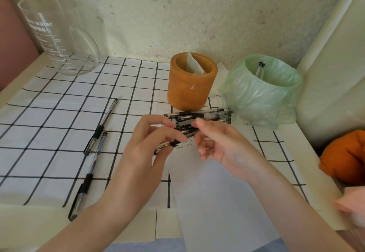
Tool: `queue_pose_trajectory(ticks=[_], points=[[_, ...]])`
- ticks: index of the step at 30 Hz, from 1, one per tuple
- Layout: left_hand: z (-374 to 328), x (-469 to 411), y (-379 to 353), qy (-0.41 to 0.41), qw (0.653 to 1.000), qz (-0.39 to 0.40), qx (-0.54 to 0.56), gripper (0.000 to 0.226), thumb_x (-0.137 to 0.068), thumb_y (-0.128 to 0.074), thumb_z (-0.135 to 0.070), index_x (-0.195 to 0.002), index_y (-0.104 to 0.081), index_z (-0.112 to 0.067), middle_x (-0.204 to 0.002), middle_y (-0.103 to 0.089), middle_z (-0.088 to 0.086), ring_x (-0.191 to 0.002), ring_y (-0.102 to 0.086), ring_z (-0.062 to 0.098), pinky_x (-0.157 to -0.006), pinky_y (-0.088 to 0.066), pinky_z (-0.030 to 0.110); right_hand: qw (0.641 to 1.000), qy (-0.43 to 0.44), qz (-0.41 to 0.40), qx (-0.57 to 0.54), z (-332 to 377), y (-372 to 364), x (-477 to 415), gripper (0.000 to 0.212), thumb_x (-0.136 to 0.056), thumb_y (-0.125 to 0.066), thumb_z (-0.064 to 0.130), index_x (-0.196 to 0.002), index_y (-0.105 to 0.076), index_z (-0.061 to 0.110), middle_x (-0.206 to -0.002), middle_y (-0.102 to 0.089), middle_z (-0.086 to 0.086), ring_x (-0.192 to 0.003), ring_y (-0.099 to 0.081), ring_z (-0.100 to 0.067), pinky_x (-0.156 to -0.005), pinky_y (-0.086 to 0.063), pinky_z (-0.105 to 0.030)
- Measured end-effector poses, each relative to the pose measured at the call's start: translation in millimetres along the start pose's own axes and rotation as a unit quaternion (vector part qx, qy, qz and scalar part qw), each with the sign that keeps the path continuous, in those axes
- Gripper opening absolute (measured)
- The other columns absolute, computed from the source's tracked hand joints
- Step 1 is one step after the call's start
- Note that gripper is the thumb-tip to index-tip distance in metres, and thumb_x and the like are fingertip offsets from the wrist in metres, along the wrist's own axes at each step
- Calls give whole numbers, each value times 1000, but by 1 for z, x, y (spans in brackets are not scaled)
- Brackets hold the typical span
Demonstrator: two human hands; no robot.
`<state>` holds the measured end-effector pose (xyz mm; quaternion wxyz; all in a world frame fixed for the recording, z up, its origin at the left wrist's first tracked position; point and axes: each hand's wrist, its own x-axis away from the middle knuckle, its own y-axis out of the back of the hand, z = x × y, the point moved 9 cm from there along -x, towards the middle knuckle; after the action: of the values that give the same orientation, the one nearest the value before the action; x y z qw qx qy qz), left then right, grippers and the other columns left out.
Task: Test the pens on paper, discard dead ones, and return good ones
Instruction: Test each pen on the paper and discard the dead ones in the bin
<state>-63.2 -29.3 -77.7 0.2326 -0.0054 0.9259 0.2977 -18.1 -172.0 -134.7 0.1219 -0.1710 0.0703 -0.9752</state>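
Paper (213, 192) lies nearest on the checked cloth (59, 113), and above its marked top edge the left hand (144, 147) pinches a black pen (173, 143) by the clip end — the right hand (221, 147) curls its fingers at the other end, grip unclear — with the pen pile (203, 115) just behind, before the orange holder (189, 87).

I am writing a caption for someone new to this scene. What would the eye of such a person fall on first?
Two hands at the centre: the left hand pinches a pen over the white paper, the right hand at its other end. Behind stand an orange holder and a green-lined bin.
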Motion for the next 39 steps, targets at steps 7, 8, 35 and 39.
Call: queue_pose_trajectory(ticks=[7, 8, 35, 39], points=[[15, 0, 7, 130, 976, -75, 157, 41, -79, -60, 12, -78, -62, -29, -91, -53, -14, -89, -56, 8, -76, -47, 13, 995, 61, -54, 49, 7, 6, 11, 23, -86, -62, 27, -100, -53, 11, -72, -69, -12, -78, -72, -31, -62, -58, -37], [20, 1, 7, 154, 967, -87, 185, 40, -79, -61, 11, -76, -61, -29, -89, -55, -10, -86, -57, 8, -75, -48, 14, 992, 75, -70, 72, 8, 7, 13, 22, -87, -62, 26, -99, -52, 11, -76, -71, -13, -82, -72, -29, -64, -59, -39], [24, 18, -46, 215, 955, 128, 161, 20, -91, -42, -39, -85, -61, -37, -70, -53, 0, -67, -49, 12, -65, -39, 25, 980, 157, -61, 103, 18, 0, 22, 6, -85, -68, 15, -86, -62, 14, -62, -60, 8, -51, -49, -8, -47, -39, -24], [19, 12, -46, 201, 957, 130, 164, 23, -91, -42, -39, -82, -63, -37, -50, -39, -7, -51, -33, 7, -55, -29, 25, 986, 132, -35, 92, 16, 0, 22, 13, -83, -65, 23, -88, -59, 13, -60, -61, -1, -49, -51, -14, -45, -39, -25]])
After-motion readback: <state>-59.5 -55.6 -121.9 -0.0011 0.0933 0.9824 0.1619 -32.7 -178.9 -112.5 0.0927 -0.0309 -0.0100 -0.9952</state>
